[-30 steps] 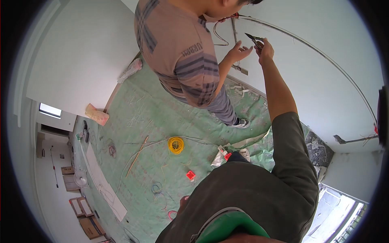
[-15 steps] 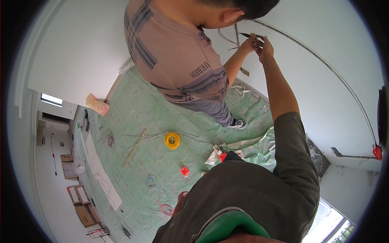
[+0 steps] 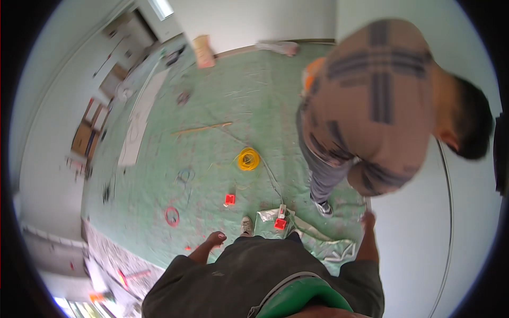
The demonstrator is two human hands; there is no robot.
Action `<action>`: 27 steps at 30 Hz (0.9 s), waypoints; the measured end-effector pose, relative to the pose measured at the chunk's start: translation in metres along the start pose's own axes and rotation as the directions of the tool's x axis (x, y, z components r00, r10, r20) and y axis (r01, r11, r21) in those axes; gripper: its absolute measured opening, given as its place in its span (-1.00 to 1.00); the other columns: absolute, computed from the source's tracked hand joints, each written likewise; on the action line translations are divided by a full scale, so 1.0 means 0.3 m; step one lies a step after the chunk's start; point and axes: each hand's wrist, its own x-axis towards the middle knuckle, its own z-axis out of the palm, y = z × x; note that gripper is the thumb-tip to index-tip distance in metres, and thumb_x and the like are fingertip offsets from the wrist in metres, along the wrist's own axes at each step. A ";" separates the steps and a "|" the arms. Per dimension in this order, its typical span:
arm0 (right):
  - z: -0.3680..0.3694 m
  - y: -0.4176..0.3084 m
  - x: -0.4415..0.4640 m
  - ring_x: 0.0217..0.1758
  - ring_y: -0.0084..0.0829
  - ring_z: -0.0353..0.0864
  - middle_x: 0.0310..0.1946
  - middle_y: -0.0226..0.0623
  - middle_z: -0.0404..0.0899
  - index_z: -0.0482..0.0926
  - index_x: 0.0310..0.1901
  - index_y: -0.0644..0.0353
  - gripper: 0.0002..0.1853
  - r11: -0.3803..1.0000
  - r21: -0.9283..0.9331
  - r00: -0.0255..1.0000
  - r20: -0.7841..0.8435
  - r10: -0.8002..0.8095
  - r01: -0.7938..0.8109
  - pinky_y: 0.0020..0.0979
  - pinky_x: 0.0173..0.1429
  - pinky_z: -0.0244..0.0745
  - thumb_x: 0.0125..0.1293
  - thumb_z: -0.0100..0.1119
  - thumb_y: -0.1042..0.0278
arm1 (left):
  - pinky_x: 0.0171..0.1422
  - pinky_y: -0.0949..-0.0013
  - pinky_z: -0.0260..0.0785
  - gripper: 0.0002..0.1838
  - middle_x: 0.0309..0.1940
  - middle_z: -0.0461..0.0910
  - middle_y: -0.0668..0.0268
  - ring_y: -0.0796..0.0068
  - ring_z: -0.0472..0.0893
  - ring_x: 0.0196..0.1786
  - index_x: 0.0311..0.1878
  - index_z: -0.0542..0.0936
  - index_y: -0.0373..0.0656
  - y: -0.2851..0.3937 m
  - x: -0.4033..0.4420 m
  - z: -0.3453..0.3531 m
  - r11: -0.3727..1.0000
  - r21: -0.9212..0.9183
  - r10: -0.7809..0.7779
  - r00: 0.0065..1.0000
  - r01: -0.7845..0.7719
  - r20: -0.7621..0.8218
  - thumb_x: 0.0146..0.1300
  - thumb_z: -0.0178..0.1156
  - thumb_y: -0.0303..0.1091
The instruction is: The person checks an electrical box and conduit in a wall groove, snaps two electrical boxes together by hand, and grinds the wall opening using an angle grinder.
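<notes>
My left hand [image 3: 216, 238] hangs out at my left side over the green floor sheet [image 3: 212, 151]. Its fingers look curled in, and nothing shows in them. My right hand [image 3: 367, 217] is low on the right, near the base of the white wall [image 3: 405, 233], smeared by motion. Whether it holds anything cannot be made out. Between my hands on the floor are a red box [image 3: 229, 200], a second red box [image 3: 280, 224] by a crumpled silvery sheet [image 3: 269, 214], and a yellow cable coil [image 3: 248, 159].
A co-worker [image 3: 371, 100] bends forward at my front right, hands hidden. A long thin stick [image 3: 201, 128], a pink coil [image 3: 172, 216] and a pale board [image 3: 142, 119] lie on the floor. A cardboard box [image 3: 83, 139] stands far left; a grooved line [image 3: 449, 206] runs along the right wall.
My right hand has dropped from a dark tool at the wall, where the co-worker's hands also were. My view has turned right; the co-worker now bends lower. My left hand has come into fuller view.
</notes>
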 end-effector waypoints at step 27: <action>-0.451 -1.163 -0.446 -0.08 -0.27 0.52 -0.07 -0.28 0.49 0.54 -0.15 0.12 -0.62 0.902 0.365 0.502 0.749 -0.432 0.231 -0.29 0.02 0.43 -0.08 0.20 0.24 | -0.61 0.33 0.21 -0.73 -0.82 0.33 0.33 0.53 0.32 -0.73 -0.77 0.38 -0.11 -0.850 0.035 -0.187 0.785 -0.620 -0.193 0.949 -0.005 -0.251 0.00 0.01 -0.30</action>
